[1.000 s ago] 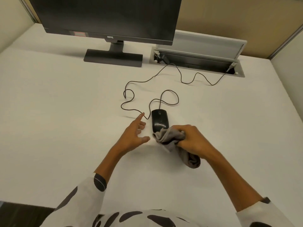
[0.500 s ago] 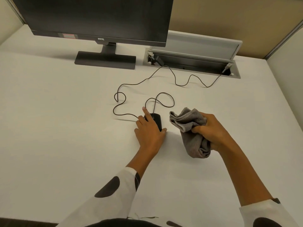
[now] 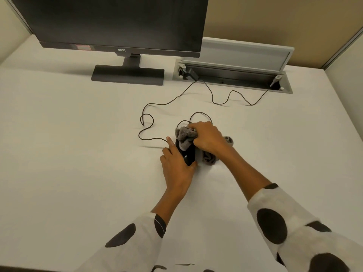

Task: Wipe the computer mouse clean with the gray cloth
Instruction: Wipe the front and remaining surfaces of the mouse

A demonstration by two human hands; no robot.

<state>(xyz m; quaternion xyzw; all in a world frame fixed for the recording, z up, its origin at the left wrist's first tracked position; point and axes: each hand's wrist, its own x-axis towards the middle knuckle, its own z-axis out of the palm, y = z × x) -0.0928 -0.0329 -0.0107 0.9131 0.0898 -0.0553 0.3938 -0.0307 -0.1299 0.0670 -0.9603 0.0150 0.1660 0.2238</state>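
The black computer mouse [image 3: 189, 156] lies on the white desk [image 3: 68, 154], a little right of the middle. My left hand [image 3: 177, 167] grips it from the left and the near side, index finger stretched along its left edge. My right hand [image 3: 206, 139] clutches the bunched gray cloth [image 3: 184, 137] and presses it onto the front half of the mouse. More of the cloth hangs out under and behind that hand. The mouse's front end is hidden by the cloth.
The thin black mouse cable [image 3: 146, 119] loops over the desk to an open cable tray [image 3: 233, 75] at the back right. A black monitor [image 3: 117, 24] on its stand [image 3: 127, 74] is at the back. Partition walls close off the back and right.
My right hand has brought the cloth leftward from beside the mouse down onto its front. My left hand, free one second ago, has kept hold of the mouse since half a second ago.
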